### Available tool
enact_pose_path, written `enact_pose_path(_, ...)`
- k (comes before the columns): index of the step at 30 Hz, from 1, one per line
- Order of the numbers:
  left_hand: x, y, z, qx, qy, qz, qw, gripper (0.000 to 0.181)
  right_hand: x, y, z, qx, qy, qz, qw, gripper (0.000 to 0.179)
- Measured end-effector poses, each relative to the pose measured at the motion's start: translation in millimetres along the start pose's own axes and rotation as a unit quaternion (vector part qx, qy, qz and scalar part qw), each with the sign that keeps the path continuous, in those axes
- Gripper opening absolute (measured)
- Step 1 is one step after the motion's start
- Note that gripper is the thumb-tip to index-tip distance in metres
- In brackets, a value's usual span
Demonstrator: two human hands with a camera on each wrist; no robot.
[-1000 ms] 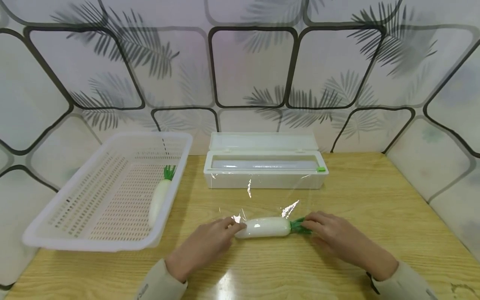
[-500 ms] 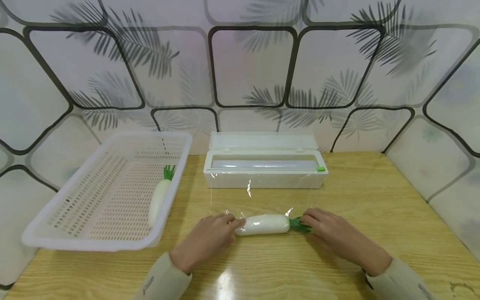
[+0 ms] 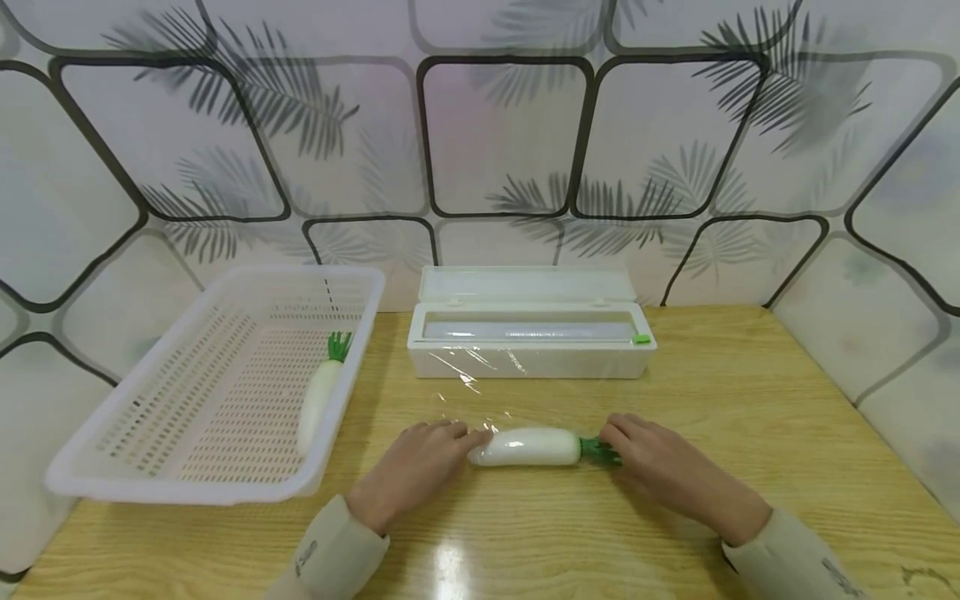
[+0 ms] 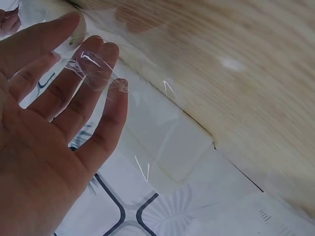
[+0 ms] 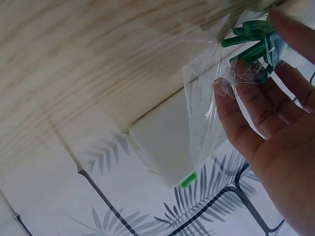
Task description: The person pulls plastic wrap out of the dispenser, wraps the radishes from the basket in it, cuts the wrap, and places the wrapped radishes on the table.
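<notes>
A white radish (image 3: 534,447) with green leaves lies crosswise on the table, wrapped in clear cling film (image 3: 480,403). The film stretches back to a white dispenser box (image 3: 532,363) with its lid raised. My left hand (image 3: 416,462) holds the radish's tip end between thumb and fingers. In the left wrist view, crumpled film (image 4: 96,69) clings to the fingertips. At the leafy end, my right hand (image 3: 660,454) grips the green leaves (image 5: 253,46). Film is bunched at its fingertips in the right wrist view. The radish's underside is hidden.
A white slotted basket (image 3: 180,490) stands on the left, with another white radish (image 3: 318,404) against its right wall. Inside the dispenser sits a film roll (image 3: 528,331), and a green slider (image 3: 641,339) marks its right end. A patterned wall backs the wooden table (image 3: 750,375).
Both hands and the radish have shifted slightly away from me, toward the dispenser. The stretch of film now shows more slanting creases near the box.
</notes>
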State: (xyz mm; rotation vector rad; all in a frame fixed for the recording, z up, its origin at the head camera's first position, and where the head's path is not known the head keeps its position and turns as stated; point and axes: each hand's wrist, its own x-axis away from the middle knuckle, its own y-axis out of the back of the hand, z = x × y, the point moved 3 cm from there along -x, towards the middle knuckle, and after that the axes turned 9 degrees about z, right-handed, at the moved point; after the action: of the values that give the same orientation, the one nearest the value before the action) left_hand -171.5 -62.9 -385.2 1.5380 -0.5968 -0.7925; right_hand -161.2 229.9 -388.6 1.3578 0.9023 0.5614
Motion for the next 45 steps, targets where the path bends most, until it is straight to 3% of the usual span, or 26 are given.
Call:
enact_pose_path(10,-0.1,-1.5,3.6,0.008,0.000,0.019,0.9998,0.046,-1.1,-1.8,-4.1,-0.008,0.006,-0.001,0.9999,0.051)
enact_pose_path(20,1.7,-0.9,12.0,0.063,0.009,0.031,0.9975,0.049,-4.5,-0.3,-10.5,-0.009,0.005,0.010,0.9999,0.041)
enact_pose_path(36,-3.9,-0.1,23.8,0.126,0.002,0.022,0.9919,0.050,-5.1,1.8,-19.2,-0.028,0.004,0.031,0.9991,0.035)
enact_pose_path(45,-7.2,-0.1,32.4,0.149,0.011,0.019,0.9885,0.043,-8.4,-1.0,-25.3,-0.044,0.018,0.004,0.9988,0.037)
